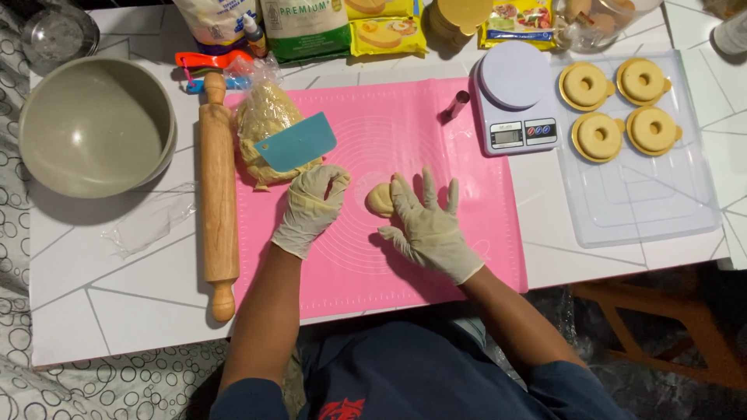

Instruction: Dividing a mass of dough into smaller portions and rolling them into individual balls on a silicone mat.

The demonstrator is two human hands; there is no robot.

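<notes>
Gloved hands flank dough lump, right fingers splayed.

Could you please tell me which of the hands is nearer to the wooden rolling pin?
Left. The left hand lies just right of the rolling pin; the right hand is farther right, beyond the dough piece.

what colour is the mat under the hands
Pink, with faint printed circle guides; the baking mat shows best in the head view.

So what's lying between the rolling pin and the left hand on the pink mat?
In the head view, a clear bag of dough with a teal scraper on it lies between the rolling pin and the left hand.
</notes>
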